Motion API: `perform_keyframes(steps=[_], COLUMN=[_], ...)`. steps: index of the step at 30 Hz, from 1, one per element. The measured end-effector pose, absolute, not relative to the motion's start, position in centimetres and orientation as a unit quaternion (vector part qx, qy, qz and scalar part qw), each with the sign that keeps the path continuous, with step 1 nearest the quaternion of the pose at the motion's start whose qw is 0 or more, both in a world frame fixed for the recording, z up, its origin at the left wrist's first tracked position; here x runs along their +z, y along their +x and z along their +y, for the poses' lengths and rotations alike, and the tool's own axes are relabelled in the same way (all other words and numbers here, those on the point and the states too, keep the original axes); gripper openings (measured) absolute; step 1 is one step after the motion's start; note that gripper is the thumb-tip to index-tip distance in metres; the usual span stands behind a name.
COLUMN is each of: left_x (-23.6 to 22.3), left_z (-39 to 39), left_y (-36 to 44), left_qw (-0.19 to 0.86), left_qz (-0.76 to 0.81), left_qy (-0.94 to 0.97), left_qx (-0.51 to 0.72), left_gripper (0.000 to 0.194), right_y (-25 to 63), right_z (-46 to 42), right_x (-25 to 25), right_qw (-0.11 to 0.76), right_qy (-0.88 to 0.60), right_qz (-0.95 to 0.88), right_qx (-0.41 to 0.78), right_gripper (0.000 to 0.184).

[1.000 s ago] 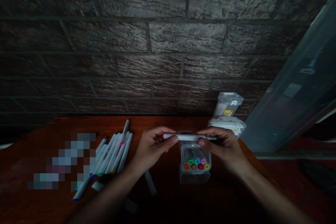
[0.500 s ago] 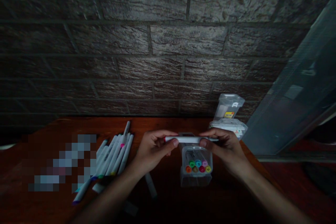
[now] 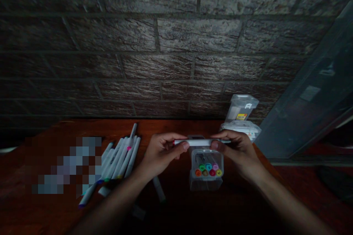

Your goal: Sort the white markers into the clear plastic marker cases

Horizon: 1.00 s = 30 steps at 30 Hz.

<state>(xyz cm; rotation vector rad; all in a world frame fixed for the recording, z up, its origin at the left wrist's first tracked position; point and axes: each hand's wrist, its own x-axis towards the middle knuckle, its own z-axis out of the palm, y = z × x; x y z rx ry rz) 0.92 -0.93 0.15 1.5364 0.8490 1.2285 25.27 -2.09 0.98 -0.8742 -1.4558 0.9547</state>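
Observation:
Both hands hold one white marker (image 3: 199,142) level above a small clear plastic box (image 3: 206,183). My left hand (image 3: 162,152) pinches the marker's left end, where a red tip shows. My right hand (image 3: 237,150) pinches its right end. Inside the box stand several markers with coloured caps (image 3: 208,170) facing up: orange, green, blue, pink, red and yellow. The box rests on a reddish-brown wooden table (image 3: 182,126).
A loose pile of white markers (image 3: 118,161) lies left of my left hand, and one more marker (image 3: 159,190) lies under my left wrist. Clear plastic containers (image 3: 242,115) stand at the back right by a brick wall (image 3: 165,44). A glass pane (image 3: 311,106) leans on the right.
Both hands keep the same grip on the marker. The view has shifted slightly; the hands and marker sit a little higher in the picture.

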Motion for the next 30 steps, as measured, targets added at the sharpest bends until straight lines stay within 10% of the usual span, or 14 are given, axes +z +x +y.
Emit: perform_keyframes(steps=[30], left_x=[0.2], left_z=[-0.6], left_y=[-0.2], left_qw=[0.673], left_qz=[0.180], left_qy=[0.548], left_qx=[0.462], left_gripper=[0.032], right_y=[25.0], right_z=[-2.0], right_x=[1.7], right_qw=[0.574], right_qy=[-0.375], right_qz=[-0.491], right_qx=[0.537], right_gripper=[0.026])
